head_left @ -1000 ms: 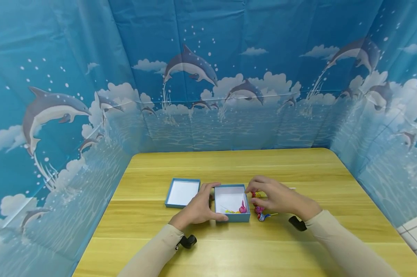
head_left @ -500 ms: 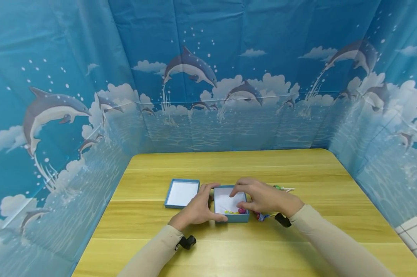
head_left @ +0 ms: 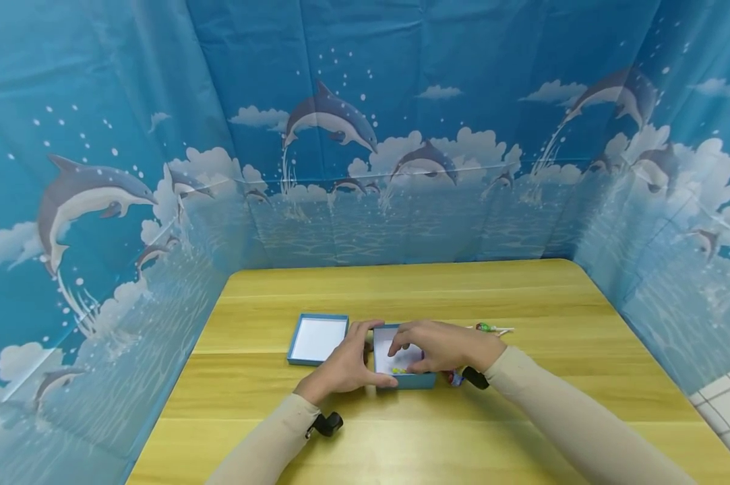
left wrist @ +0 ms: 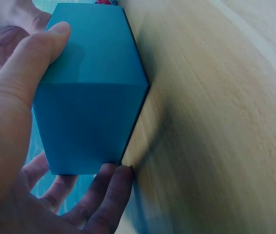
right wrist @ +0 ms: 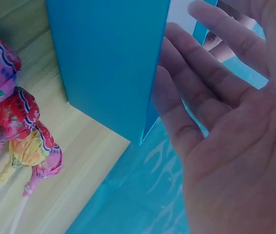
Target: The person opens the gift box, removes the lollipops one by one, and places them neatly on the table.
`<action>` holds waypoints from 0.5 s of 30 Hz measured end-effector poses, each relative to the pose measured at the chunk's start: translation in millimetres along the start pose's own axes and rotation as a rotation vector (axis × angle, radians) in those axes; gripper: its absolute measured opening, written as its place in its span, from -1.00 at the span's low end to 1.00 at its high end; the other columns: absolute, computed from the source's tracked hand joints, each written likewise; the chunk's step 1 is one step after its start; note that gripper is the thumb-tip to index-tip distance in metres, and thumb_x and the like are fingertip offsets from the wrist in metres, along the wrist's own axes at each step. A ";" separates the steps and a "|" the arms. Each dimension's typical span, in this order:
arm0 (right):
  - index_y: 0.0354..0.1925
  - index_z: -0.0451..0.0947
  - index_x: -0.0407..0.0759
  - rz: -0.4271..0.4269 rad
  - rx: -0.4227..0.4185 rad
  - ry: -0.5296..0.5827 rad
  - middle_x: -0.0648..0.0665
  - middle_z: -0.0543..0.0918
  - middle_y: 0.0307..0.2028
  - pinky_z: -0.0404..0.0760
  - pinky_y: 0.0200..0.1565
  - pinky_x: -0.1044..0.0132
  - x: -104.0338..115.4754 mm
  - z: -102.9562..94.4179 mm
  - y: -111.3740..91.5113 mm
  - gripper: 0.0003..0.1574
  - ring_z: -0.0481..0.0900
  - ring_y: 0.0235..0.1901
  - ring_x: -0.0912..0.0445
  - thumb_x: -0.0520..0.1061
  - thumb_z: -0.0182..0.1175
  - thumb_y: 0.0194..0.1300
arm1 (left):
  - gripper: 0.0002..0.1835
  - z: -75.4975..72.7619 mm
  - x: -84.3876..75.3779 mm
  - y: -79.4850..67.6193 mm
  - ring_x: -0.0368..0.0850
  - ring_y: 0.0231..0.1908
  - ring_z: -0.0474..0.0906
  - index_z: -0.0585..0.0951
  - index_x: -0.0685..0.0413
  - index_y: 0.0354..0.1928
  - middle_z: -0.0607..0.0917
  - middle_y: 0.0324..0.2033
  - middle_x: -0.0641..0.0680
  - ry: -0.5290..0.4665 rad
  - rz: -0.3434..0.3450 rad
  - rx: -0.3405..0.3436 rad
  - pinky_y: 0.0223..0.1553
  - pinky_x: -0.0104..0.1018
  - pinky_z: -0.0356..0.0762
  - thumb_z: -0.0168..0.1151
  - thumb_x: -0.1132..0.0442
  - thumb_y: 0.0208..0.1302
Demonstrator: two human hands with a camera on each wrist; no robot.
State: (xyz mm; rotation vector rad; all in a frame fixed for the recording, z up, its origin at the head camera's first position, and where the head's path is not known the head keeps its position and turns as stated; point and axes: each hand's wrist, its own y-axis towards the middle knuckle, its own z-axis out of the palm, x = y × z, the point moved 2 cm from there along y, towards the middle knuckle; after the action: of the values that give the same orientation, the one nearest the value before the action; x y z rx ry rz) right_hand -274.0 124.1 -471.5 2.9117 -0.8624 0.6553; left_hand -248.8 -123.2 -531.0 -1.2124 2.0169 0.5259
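Observation:
An uncovered blue box [head_left: 414, 382] with a white inside sits on the table. My left hand [head_left: 348, 362] grips it from the left, thumb on the near wall and fingers round toward the far side. Over the box's right half is my right hand [head_left: 435, 345], its fingers loosely bent and reaching inside. In the right wrist view those fingers [right wrist: 216, 73] pass over the rim, with nothing seen between thumb and fingers. A bit of yellow wrapper [head_left: 398, 370] shows on the box floor; the right hand hides the rest of the inside.
Left of the box lies its blue lid [head_left: 318, 339], white inside up. Several wrapped lollipops [right wrist: 15, 114] lie on the table right of the box, including a green one [head_left: 483, 327] farther back. A dolphin-print curtain [head_left: 365, 222] encloses the table [head_left: 365, 431].
My right hand has moved left from the lollipops beside the box to over its opening, now covering the pink lollipop inside. The left hand has stayed on the box.

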 end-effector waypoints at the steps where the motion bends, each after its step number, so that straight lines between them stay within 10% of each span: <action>1: 0.38 0.81 0.00 0.001 0.009 0.004 0.03 0.81 0.30 0.83 0.34 0.07 -0.1 -0.1 1.4 -0.54 0.79 0.30 0.01 -0.13 0.55 0.60 | 0.28 0.1 0.5 -0.1 0.03 0.33 0.59 0.19 -0.15 0.88 0.36 0.64 0.20 -0.001 -0.001 0.002 0.38 0.14 0.65 0.77 -0.26 0.31; 15: 0.26 0.86 -0.07 -0.021 0.107 0.039 -0.01 0.90 0.09 0.83 0.08 0.31 -2.1 5.2 22.6 -0.57 0.82 -0.02 0.17 -0.33 0.54 0.51 | 0.27 -0.3 0.4 -1.3 -0.02 0.25 0.59 0.18 -0.21 0.88 0.42 0.55 0.15 -0.007 0.003 0.003 0.30 0.00 0.66 0.77 -0.26 0.31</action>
State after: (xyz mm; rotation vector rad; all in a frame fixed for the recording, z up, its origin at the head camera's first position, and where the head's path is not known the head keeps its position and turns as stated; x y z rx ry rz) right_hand -285.5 105.3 -479.0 2.9858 -0.8166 0.7779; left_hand -247.8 -124.2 -531.0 -1.2043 2.0129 0.5277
